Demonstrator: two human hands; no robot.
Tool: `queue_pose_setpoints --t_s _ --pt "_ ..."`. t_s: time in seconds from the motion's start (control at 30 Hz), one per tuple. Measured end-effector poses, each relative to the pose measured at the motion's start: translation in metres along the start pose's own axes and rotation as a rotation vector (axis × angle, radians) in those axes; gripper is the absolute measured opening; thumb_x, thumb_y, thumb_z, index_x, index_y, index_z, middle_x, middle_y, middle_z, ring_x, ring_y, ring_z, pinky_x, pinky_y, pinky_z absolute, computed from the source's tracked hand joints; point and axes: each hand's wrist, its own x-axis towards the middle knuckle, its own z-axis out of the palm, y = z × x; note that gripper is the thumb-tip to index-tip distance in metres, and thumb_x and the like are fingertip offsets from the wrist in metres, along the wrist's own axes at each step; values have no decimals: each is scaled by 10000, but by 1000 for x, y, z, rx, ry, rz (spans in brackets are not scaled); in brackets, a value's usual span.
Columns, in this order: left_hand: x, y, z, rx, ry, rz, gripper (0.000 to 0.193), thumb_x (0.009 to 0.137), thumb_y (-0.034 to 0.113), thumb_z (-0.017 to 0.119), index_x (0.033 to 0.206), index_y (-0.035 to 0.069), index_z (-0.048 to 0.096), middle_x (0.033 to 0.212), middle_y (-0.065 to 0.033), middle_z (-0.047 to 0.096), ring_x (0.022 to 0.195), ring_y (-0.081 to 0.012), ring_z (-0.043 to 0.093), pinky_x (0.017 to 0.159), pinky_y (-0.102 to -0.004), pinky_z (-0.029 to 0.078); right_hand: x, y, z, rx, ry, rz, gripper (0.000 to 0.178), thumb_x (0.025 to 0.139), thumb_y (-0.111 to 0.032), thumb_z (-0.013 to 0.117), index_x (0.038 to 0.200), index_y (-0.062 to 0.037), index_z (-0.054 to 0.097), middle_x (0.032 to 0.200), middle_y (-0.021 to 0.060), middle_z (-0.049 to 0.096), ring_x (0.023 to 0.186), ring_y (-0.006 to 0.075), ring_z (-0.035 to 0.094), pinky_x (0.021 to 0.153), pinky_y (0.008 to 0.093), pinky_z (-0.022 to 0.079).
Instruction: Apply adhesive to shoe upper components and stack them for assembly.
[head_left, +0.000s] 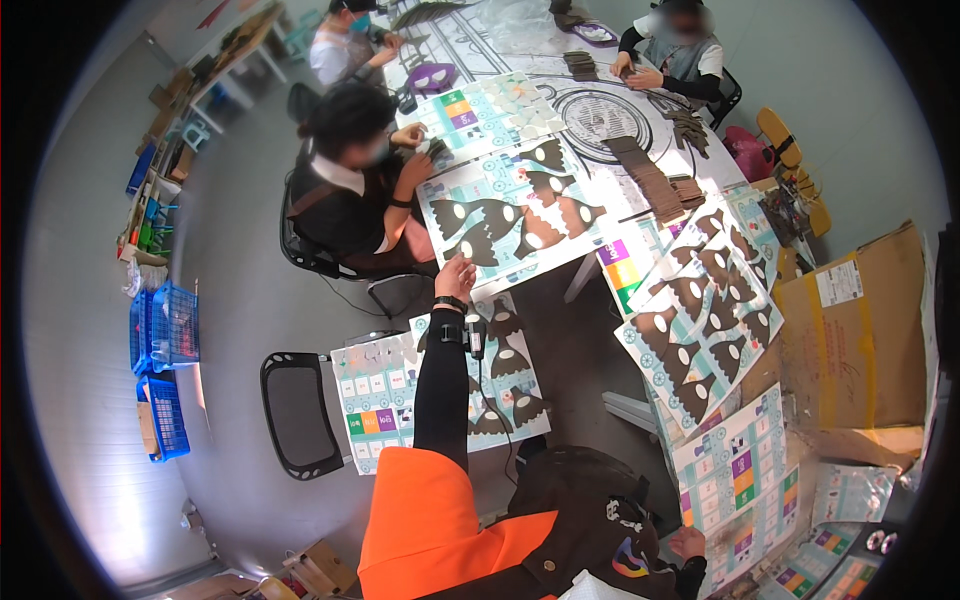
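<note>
My left hand (456,278) reaches forward on an outstretched arm to the near edge of the white table. Its fingers are loosely bent and apart, and I see nothing in them. Just beyond them lies a printed sheet (508,272) bearing several dark brown, scalloped-edged pieces (475,232) with white ovals. My right hand (688,542) is low on the right, beside a printed sheet (742,455) with coloured blocks. Its fingers are small and partly hidden, so I cannot tell whether they grip anything.
Another printed sheet (375,405) lies below the table beside a black chair (300,415). More sheets with brown pieces (715,310) cover the right side, near a large cardboard box (855,340). Strips of brown pieces (645,180) lie farther back. Three people (345,195) sit round the table.
</note>
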Motion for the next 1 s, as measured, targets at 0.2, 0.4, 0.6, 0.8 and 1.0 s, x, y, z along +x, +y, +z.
queue_pose_setpoints --t_s 0.2,0.4,0.6,0.8,1.0 --pt "-2 -3 3 -6 9 -2 297 946 186 651 1193 33 592 977 -66 629 808 -201 625 672 -287 536 -1 -1 0 15 -1 -13 194 980 -102 517 1136 -25 601 803 119 687 651 251 694 532 361 556" --pt "-7 -2 6 -5 16 1 289 938 179 668 1178 34 597 959 -66 634 801 -196 629 661 -283 539 -4 -4 1 5 0 -4 176 978 -92 539 1126 -26 609 808 106 690 644 231 694 534 344 557" --pt "-11 -1 8 -6 19 -8 287 932 183 673 1169 38 598 957 -63 634 802 -194 631 665 -278 537 -6 -7 4 -41 1 -45 188 995 -110 539 1148 -24 605 829 104 698 649 213 695 542 332 555" --pt "-9 4 8 -13 -1 6 272 936 183 666 1151 31 604 957 -63 634 799 -193 628 677 -274 529 -2 -11 3 -80 -19 -86 171 1003 -130 536 1140 -41 589 822 96 690 672 214 699 551 339 566" --pt "-8 7 11 26 11 27 261 938 186 666 1136 25 609 973 -67 630 814 -190 621 678 -274 527 -2 -12 4 -79 -27 -94 188 1000 -110 534 1161 -29 585 838 115 698 678 210 700 565 337 576"
